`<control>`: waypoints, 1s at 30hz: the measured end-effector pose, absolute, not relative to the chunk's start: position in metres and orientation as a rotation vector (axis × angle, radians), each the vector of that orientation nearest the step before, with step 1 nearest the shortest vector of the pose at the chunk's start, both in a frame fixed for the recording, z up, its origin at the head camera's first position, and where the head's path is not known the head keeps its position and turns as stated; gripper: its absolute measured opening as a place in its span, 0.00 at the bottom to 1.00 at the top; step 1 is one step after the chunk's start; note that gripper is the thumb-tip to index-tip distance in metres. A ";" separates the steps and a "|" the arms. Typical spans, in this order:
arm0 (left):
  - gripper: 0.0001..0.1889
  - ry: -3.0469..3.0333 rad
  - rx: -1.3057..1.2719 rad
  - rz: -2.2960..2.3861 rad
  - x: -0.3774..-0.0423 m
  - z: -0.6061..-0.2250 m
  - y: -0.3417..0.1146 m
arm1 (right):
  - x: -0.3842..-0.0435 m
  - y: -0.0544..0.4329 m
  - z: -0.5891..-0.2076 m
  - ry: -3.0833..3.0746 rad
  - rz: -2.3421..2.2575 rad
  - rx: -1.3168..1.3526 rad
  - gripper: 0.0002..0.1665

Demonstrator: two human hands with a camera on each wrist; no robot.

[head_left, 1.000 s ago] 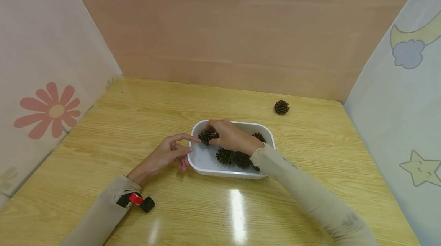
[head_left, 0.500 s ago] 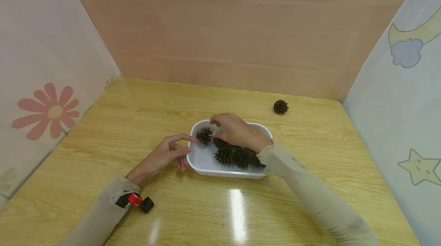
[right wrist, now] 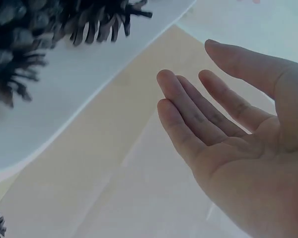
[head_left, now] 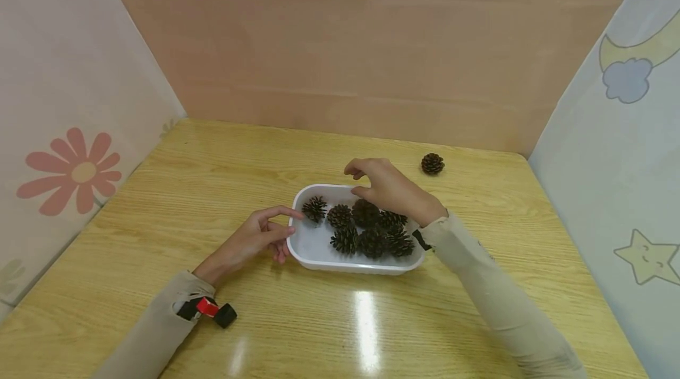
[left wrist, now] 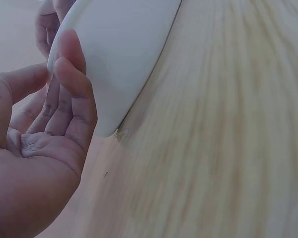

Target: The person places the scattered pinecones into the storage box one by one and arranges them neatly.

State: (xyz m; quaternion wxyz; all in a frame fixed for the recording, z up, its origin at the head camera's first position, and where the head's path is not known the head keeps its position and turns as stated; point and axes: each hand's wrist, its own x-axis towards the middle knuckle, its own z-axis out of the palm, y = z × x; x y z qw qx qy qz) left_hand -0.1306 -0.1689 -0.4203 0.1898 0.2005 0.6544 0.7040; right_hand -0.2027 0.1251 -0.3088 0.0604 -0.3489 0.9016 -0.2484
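Note:
A white tub [head_left: 313,263] with several brown pine cones in it stands on the table in the head view. My left hand [head_left: 265,232] holds the tub's left end, thumb and fingers on the rim. In the left wrist view the fingertips [left wrist: 72,74] lie against the tub's outer wall. Over the tub's back rim hovers my right hand [head_left: 395,191], its fingers loosely bent. Its palm [right wrist: 248,168] shows bare in the right wrist view. One pine cone [head_left: 314,209] sits apart at the tub's left end, while the others cluster in the middle and right.
A lone pine cone [head_left: 432,163] lies on the wooden table [head_left: 234,160] behind the tub, to the right. A brown panel [head_left: 340,42] rises along the table's back edge. Patterned white panels stand at the left and right.
My right hand has let go of the pine cone at the tub's left end. It has risen and moved right and back, uncovering the other cones. The left hand stays at the rim.

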 end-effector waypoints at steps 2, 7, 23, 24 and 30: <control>0.23 1.842 0.559 1.978 -0.130 -0.421 -0.169 | -0.204 0.129 -0.308 2.745 -0.755 -1.046 0.22; 0.22 1.858 0.552 1.968 -0.131 -0.420 -0.169 | -0.203 0.145 -0.304 2.804 -0.763 -0.974 0.23; 0.22 1.870 0.548 1.949 -0.131 -0.421 -0.165 | -0.220 0.206 -0.315 2.992 -0.846 -0.707 0.22; 0.22 1.872 0.552 1.947 -0.131 -0.421 -0.165 | -0.221 0.209 -0.316 3.000 -0.842 -0.697 0.22; 0.23 1.889 0.542 1.939 -0.127 -0.421 -0.166 | -0.230 0.224 -0.326 3.066 -0.822 -0.612 0.23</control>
